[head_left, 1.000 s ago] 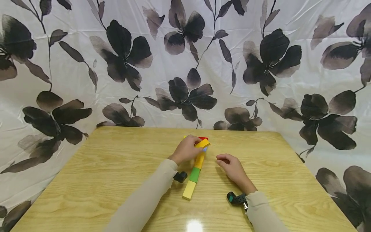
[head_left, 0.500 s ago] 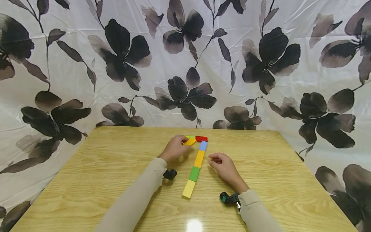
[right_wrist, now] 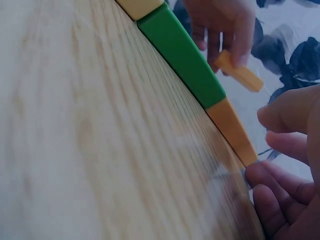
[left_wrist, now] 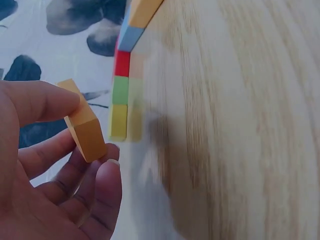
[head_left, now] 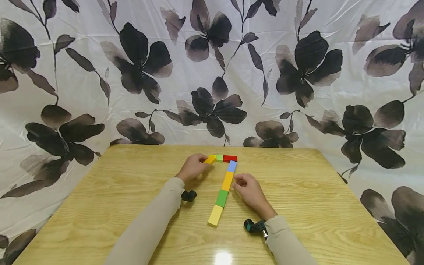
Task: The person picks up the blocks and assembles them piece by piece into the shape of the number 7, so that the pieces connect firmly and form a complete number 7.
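My left hand (head_left: 192, 168) pinches an orange block (left_wrist: 87, 125) between thumb and fingers, tilted and raised above the table in the left wrist view. Close by is the left end of a short row: a yellow block (left_wrist: 118, 121), a light green block (head_left: 219, 158) and a red block (head_left: 230, 158). From near the red one, a second line runs toward me: a blue block (head_left: 232, 166), another orange block (head_left: 227, 181), a green block (head_left: 222, 198) and a pale yellow block (head_left: 215, 215). My right hand (head_left: 249, 189), loosely bent and holding nothing, is beside the lined-up orange block; contact is unclear.
The blocks lie on a wooden table (head_left: 132, 206). A white cloth with dark flowers (head_left: 212, 66) hangs behind the table and at both sides. Wrist cameras (head_left: 188, 195) sit on both wrists.
My left hand has carried the orange block leftward, from above the blue block to the left end of the far row. The right hand has moved left, closer to the line.
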A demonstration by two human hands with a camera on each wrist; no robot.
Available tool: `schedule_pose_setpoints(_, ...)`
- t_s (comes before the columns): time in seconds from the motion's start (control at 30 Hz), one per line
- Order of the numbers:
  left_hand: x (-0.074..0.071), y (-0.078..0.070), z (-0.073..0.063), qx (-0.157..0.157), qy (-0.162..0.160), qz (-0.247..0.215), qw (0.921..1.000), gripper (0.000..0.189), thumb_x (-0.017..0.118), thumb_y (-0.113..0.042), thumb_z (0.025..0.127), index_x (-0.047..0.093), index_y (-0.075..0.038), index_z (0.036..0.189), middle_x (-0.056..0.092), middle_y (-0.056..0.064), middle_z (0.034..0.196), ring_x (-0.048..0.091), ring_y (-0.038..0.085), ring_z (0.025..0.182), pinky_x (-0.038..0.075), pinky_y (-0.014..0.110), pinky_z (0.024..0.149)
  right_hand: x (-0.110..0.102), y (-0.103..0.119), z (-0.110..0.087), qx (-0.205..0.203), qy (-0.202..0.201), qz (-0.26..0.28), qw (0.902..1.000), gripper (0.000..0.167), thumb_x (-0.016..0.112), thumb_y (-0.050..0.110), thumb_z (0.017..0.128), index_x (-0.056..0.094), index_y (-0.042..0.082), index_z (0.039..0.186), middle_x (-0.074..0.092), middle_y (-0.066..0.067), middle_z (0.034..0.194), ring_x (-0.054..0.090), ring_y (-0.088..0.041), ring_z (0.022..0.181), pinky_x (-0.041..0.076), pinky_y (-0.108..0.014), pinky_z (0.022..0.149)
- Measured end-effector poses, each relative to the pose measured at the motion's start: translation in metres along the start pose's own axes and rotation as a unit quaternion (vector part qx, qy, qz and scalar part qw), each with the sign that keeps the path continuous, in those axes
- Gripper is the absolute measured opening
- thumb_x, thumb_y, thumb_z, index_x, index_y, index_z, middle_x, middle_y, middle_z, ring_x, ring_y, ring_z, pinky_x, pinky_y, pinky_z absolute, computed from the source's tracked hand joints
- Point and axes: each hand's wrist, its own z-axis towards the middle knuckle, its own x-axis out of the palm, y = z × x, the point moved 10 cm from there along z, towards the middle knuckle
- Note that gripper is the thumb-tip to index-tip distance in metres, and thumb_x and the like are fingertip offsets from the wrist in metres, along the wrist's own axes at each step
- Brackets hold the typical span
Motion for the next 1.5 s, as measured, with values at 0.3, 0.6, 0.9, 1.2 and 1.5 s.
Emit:
schedule_pose_setpoints(0.3, -0.008, 0.011, 0.004, -0.016, -0.015, 0.017, 0.9996, 0.036, 0.073, -0.02, 0.09, 0.07, -0.002, 0.121, 0.068, 0.01, 0.111, 0.06, 0.025, 0.099, 0.049, 0.039, 0.091, 0.001, 0.003, -0.004, -0.009, 0.021, -0.001, 0.9997, 0.036, 0.074, 0.018, 0.092, 0.066, 0.005, 0.125, 0.058, -0.012, 0.119, 0.06, -0.024, 0.104, 0.05, -0.045, 0.092)
schedule_pose_setpoints(0.6, -0.015, 0.019, 0.01, -0.025, -0.025, 0.043, 0.9985, 0.038, 0.071, -0.023, 0.092, 0.069, -0.002, 0.124, 0.067, 0.012, 0.115, 0.06, 0.027, 0.103, 0.048, 0.041, 0.094, 0.007, 0.001, -0.006, -0.009, 0.048, 0.006, 0.9988, 0.049, 0.074, 0.023, 0.092, 0.058, 0.006, 0.136, 0.053, -0.01, 0.131, 0.056, -0.026, 0.117, 0.045, -0.046, 0.1)
schedule_pose_setpoints(0.9, -0.024, 0.014, 0.017, -0.015, -0.014, 0.114, 0.9932, 0.045, 0.074, -0.033, 0.091, 0.069, -0.006, 0.127, 0.068, 0.009, 0.118, 0.061, 0.027, 0.103, 0.047, 0.044, 0.093, 0.007, -0.001, -0.006, -0.019, 0.045, 0.025, 0.9985, 0.056, 0.076, 0.02, 0.09, 0.055, 0.007, 0.14, 0.052, -0.009, 0.139, 0.056, -0.029, 0.122, 0.043, -0.048, 0.104)
schedule_pose_setpoints(1.2, -0.018, 0.018, 0.024, -0.025, 0.001, 0.155, 0.9876, 0.04, 0.066, -0.01, 0.093, 0.066, -0.006, 0.133, 0.064, 0.012, 0.129, 0.057, 0.03, 0.118, 0.045, 0.047, 0.101, 0.015, -0.002, -0.008, -0.027, 0.064, 0.047, 0.9965, 0.056, 0.076, 0.021, 0.091, 0.054, 0.013, 0.141, 0.052, -0.006, 0.139, 0.056, -0.027, 0.123, 0.04, -0.05, 0.105)
schedule_pose_setpoints(1.5, -0.016, 0.021, 0.027, -0.019, -0.008, 0.14, 0.9899, 0.039, 0.062, -0.01, 0.095, 0.065, -0.005, 0.133, 0.064, 0.013, 0.13, 0.057, 0.031, 0.118, 0.044, 0.048, 0.102, 0.013, -0.001, -0.007, -0.029, 0.06, 0.04, 0.997, 0.058, 0.076, 0.024, 0.091, 0.054, 0.011, 0.142, 0.053, -0.006, 0.138, 0.055, -0.027, 0.123, 0.04, -0.05, 0.105)
